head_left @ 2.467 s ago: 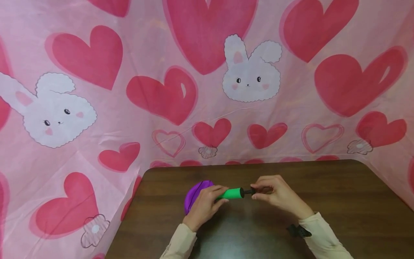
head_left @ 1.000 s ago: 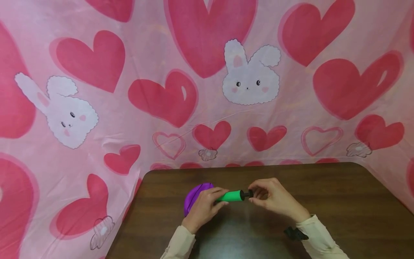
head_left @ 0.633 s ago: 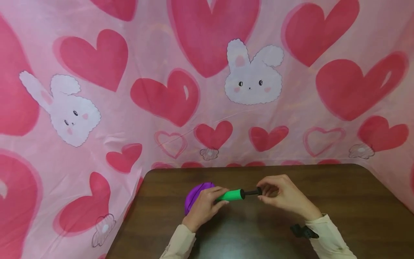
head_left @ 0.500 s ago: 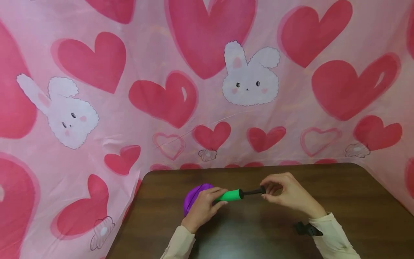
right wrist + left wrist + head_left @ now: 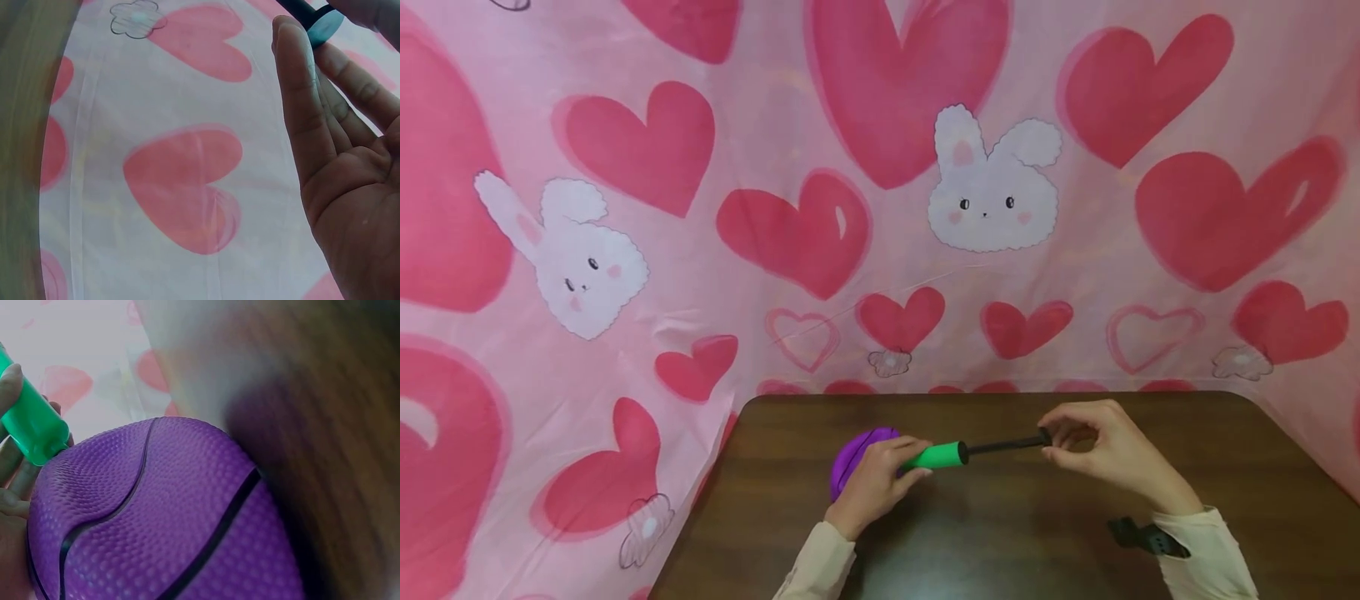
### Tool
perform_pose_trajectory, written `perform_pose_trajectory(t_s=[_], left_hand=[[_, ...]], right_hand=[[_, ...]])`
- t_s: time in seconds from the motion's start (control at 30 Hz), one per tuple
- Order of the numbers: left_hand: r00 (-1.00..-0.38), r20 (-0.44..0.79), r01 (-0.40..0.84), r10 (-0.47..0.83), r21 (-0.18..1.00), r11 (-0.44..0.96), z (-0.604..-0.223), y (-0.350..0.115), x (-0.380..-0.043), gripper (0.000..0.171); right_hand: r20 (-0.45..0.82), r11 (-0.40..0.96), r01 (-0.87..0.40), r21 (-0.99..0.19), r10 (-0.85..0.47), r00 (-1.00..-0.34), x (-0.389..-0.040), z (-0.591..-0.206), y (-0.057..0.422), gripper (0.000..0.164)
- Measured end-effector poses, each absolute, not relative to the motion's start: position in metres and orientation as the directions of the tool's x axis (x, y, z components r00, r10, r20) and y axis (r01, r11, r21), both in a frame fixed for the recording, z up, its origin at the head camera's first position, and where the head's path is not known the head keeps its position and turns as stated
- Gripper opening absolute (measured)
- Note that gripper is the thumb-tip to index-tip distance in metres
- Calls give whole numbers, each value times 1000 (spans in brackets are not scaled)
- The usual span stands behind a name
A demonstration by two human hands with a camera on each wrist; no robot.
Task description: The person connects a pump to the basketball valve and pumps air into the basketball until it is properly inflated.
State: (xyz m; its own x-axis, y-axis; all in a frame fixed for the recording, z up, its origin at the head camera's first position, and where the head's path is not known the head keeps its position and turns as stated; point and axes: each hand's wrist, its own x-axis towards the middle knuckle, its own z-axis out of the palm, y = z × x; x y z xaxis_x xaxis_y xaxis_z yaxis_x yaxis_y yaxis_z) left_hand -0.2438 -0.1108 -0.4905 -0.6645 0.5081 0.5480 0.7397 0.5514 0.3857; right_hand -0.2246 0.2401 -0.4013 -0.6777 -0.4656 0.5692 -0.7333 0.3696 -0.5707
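My left hand (image 5: 874, 482) grips the green barrel of a hand pump (image 5: 938, 456). Beside that hand is a purple ball (image 5: 852, 461) with black seam lines, its surface dented in the left wrist view, where the pump's tip meets the ball's skin (image 5: 169, 500). The pump's black rod (image 5: 1003, 446) stands far out of the barrel to the right. At its end, my right hand (image 5: 1108, 450) pinches the round black handle (image 5: 325, 26) between thumb and fingers. The left palm hides part of the ball.
A dark wooden table (image 5: 1000, 533) lies under both hands. Behind and to the left hangs a pink cloth (image 5: 760, 100) printed with hearts and rabbits. A black strap-like device (image 5: 1146, 537) sits at the right wrist by the sleeve.
The right hand first pushed the rod most of the way in, then drew it out to the right, further than before. The left hand keeps its grip on the barrel beside the ball.
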Motion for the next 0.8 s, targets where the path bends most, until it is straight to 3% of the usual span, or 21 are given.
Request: perform_pose_trajectory(t_s=[0.33, 0.8], left_hand=[[-648, 560, 752, 516, 362, 551, -493, -112, -246, 35], [-673, 527, 735, 519, 393, 553, -487, -114, -245, 37]], right_hand=[[532, 395, -706, -588, -470, -705, -227, -400, 240, 33], [515, 427, -680, -596, -447, -732, -224, -400, 240, 31]])
